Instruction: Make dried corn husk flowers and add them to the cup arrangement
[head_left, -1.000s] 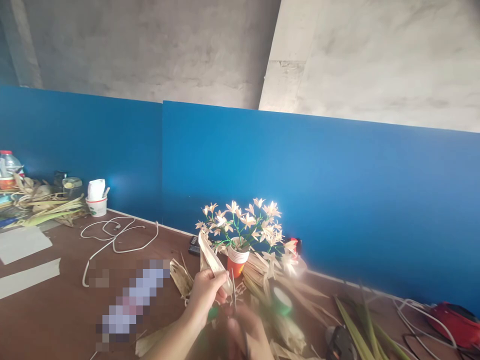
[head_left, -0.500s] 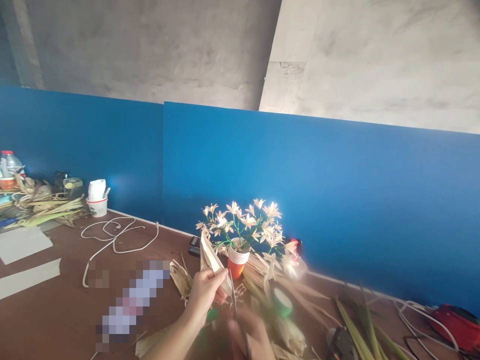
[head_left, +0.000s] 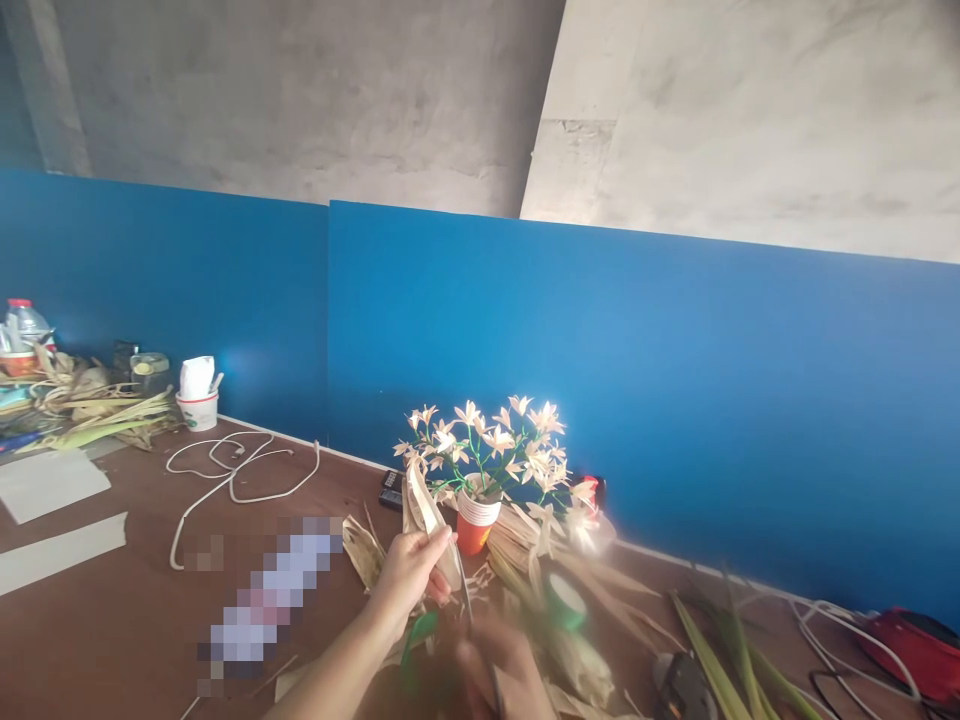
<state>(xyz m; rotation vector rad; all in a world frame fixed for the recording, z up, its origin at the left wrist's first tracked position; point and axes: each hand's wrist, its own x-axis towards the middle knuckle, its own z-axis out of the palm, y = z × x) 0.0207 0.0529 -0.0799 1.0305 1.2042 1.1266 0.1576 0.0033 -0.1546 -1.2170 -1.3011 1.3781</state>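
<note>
Head view: the left hand [head_left: 411,578] is grasping a pale husk piece [head_left: 429,510], thumb pressing on top and fingers curling beneath; the husk piece is standing aslant above the worktop [head_left: 161,610], its upper end pointing away from the person; in the picture it is showing just left of the orange-and-white cup [head_left: 475,532].

The right hand [head_left: 508,668] is closing round a slim metal-bladed tool [head_left: 466,592], apparently scissors; motion blur is hiding the exact finger positions; the blade is pointing up along the right edge of the husk piece, near the left fingertips; whether the blade is touching the husk is not clear.

The cup is standing upright and holding pale flowers [head_left: 496,440] on green stems; a dark handset [head_left: 391,492] is lying left of it; loose husks [head_left: 525,530] are spreading to its right; a green-and-white roll [head_left: 564,602] is lying near the right hand, partly blurred.

Farther left, a white cable [head_left: 223,482] is looping over the worktop; a white cup [head_left: 198,412] is standing near the blue partition [head_left: 637,350]; paper sheets [head_left: 54,484] are lying at the left edge; a red bag [head_left: 910,650] is sitting at the far right.
</note>
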